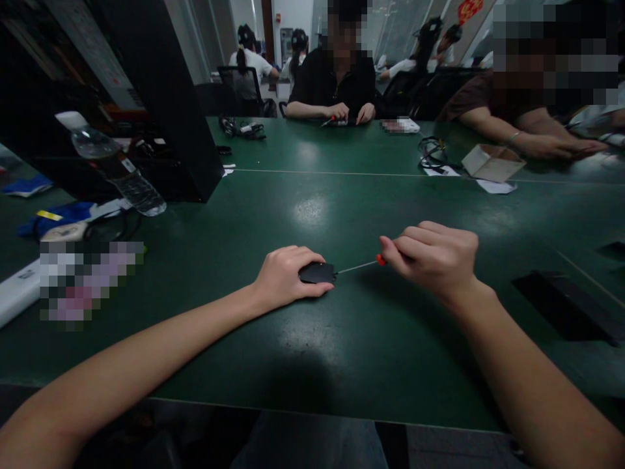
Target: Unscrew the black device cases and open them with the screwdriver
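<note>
1. Head view, left side of the work: the left grip (280,277) is closed around a small flat black case (316,273), thumb along the near edge and fingers over the far edge, its right end sticking out past them.
2. Right side: the right grip (434,257) is a tight fist around the red handle of a thin-shafted screwdriver (359,266). The shaft slopes down and leftward to the case's exposed end — whether the tip is seated in something there is too small to tell.
3. The case therefore sits inside the left grip and to the left of the right grip, well apart from the latter, with the shaft bridging the gap.
4. Surface: the bench (234,241) is dark green and glossy, with a pale seam across it. A clear bottle (120,169) leans at left beside a tall black frame (170,98); a flat black object (566,306) lies at right.
5. Far side of the bench: a small open box (491,164) stands near coiled cables (433,155).
6. Room: a person in black (312,81) works across the bench — others sit on chairs behind, and another person's forearms rest at far right.
</note>
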Demonstrator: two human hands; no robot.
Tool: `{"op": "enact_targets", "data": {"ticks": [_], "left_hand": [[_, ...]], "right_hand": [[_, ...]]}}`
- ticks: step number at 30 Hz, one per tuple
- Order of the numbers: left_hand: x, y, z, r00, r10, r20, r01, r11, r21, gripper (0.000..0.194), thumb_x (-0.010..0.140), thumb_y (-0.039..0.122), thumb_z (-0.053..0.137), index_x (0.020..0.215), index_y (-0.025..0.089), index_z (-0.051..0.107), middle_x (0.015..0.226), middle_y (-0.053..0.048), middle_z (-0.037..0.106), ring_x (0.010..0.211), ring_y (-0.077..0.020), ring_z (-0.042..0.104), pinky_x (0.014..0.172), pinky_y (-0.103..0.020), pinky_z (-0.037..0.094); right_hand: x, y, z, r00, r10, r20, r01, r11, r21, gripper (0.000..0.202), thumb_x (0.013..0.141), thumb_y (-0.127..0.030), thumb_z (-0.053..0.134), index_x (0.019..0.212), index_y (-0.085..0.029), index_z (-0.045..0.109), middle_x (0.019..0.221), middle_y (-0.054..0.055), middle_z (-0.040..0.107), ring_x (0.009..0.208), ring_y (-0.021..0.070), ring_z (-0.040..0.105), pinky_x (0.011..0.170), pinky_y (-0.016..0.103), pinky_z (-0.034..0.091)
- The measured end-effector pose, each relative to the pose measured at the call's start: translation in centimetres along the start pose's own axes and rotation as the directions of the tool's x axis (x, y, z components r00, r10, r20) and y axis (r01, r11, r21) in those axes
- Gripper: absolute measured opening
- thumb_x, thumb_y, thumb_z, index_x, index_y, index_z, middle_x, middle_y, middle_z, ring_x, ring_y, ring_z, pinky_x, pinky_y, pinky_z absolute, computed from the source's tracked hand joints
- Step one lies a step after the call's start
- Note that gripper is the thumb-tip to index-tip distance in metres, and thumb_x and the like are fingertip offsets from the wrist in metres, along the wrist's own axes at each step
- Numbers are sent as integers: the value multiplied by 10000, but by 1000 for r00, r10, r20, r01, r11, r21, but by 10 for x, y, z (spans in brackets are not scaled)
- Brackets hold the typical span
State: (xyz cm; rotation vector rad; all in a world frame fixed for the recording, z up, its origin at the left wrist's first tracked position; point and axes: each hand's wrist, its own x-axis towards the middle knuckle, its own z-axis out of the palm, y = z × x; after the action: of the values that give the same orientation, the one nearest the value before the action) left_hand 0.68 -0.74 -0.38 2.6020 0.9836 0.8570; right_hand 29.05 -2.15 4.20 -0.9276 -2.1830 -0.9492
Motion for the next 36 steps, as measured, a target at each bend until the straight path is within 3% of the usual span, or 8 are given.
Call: {"op": "enact_targets", "data": {"ticks": [6,15,18,23,28,32,34,36], "left_hand": [[-1,-2,-1,999,42,12,-43,998,48,429,838,550,744,1037,170,719,990,-53,758,859,-220,690,782,-339,492],[0,-3,-1,997,70,25,-72,994,76,481,865,595,701,1053,153,706,970,-68,746,842,-225,679,764,-333,475],[0,-3,-2,997,76,22,-78,994,78,476,863,592,704,1040,150,708,958,-68,745,835,-224,679,761,-333,476],[0,-5,-2,994,102,24,-104,991,87,477,872,598,690,1033,150,710,953,-68,746,823,-223,680,759,-335,477],[0,-5,0,995,103,-6,-102,990,102,467,880,597,681,1025,154,704,940,-64,743,819,-222,681,755,-332,477],[0,-4,0,994,109,-16,-108,991,79,459,867,588,701,1021,156,701,934,-60,742,814,-215,677,757,-325,483],[-1,-4,0,994,107,-16,-105,992,65,467,859,588,711,1031,155,697,946,-63,744,828,-216,678,771,-326,488],[-1,-4,-1,995,102,-4,-102,993,54,482,847,592,721,1045,153,693,963,-68,746,843,-220,681,785,-329,493]], "right_hand": [[-10,4,23,972,74,224,-108,984,144,549,1040,-330,463,522,-183,565,532,-9,562,512,98,472,499,272,287],[16,-11,-23,981,-192,-36,186,975,-125,452,939,-375,659,546,-202,515,518,-22,507,556,130,377,525,289,256],[11,-11,-9,984,36,172,-29,999,-42,503,1008,-388,540,546,-193,580,552,3,585,565,132,458,527,297,229],[-4,-2,19,817,194,544,-299,948,110,592,1053,-467,398,621,-197,699,600,40,661,558,153,526,537,301,208],[17,-16,-20,969,42,244,-43,999,3,543,1021,-449,499,542,-200,556,526,17,537,545,141,426,531,319,217],[35,-38,-52,982,26,185,-8,995,-100,513,1008,-409,537,540,-199,528,503,9,506,528,139,405,527,322,202],[35,-42,-51,911,224,347,-170,969,-178,540,1026,-423,474,553,-189,592,533,45,571,543,156,475,524,315,185],[31,-42,-38,707,395,587,-329,918,-220,593,1034,-491,412,606,-180,680,575,83,629,549,181,537,527,308,192]]}}
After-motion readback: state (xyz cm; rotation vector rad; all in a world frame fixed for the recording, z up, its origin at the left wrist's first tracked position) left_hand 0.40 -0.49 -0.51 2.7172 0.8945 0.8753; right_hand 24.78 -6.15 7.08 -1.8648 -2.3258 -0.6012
